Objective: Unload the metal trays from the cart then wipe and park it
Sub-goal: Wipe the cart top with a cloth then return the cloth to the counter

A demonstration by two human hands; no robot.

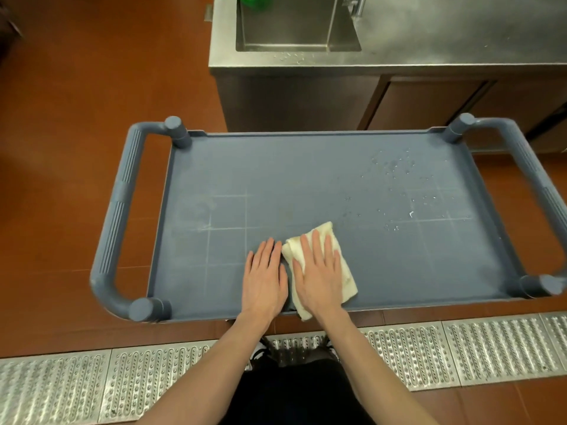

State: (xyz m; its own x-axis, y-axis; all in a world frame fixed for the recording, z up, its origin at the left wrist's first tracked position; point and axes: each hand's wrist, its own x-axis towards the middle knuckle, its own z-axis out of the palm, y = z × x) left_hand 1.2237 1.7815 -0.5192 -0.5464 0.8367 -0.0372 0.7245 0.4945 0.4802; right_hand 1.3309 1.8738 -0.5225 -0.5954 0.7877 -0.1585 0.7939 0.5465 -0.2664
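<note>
Both forearms extending forward, bare. Left hand (265, 276) lying flat, palm down, fingers straight and together. Right hand (319, 273) pressing flat, palm down, fingers slightly spread.

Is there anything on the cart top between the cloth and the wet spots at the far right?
Nothing visible. The cloth lies under the right hand near the front edge; the cart top between it and the droplets is bare.
</note>
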